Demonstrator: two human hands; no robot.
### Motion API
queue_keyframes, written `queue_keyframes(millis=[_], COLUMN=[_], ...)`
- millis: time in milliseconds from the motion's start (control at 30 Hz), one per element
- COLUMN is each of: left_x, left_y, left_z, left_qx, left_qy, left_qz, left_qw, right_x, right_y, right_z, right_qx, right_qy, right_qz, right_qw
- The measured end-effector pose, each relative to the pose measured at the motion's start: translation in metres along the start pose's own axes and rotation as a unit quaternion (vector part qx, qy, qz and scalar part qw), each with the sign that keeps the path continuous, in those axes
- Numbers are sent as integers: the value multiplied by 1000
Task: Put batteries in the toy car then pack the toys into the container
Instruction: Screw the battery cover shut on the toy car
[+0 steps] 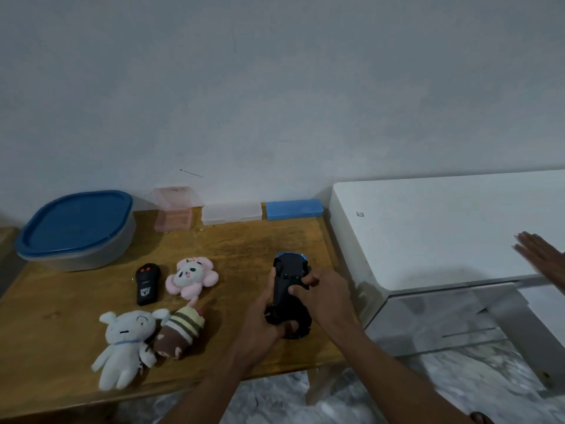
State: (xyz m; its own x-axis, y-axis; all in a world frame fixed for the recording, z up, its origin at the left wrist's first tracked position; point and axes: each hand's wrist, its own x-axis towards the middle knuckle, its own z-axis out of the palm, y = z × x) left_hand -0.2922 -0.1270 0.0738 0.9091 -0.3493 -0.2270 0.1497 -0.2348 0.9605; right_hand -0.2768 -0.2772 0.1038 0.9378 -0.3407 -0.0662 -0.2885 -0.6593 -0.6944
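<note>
The toy car is turned upside down above the wooden table, its black underside facing me and blue bodywork showing at the far end. My left hand grips its near end from the left. My right hand holds its right side, with fingertips pressing on the middle of the underside. The container, grey with a blue lid on, stands at the table's back left. A black remote, a pink plush, a white plush and a brown striped plush lie on the table.
A pink open box, a clear case and a blue case line the wall. A white appliance stands right of the table. Another person's hand rests on it at the right edge.
</note>
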Motion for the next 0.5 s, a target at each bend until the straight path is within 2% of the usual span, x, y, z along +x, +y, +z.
queue_keyframes(millis=[333,500], left_x=[-4,-8], left_y=[-7,-14], left_z=[-17,-26], left_qx=[5,6], left_qy=[-17,-28], left_qz=[-8,-6], left_qw=[1000,1000], right_x=[-4,-7], right_y=[-5,-12], right_z=[10,14], right_qx=[25,20], right_qy=[-16,4], right_qz=[25,55], right_qw=[999,998])
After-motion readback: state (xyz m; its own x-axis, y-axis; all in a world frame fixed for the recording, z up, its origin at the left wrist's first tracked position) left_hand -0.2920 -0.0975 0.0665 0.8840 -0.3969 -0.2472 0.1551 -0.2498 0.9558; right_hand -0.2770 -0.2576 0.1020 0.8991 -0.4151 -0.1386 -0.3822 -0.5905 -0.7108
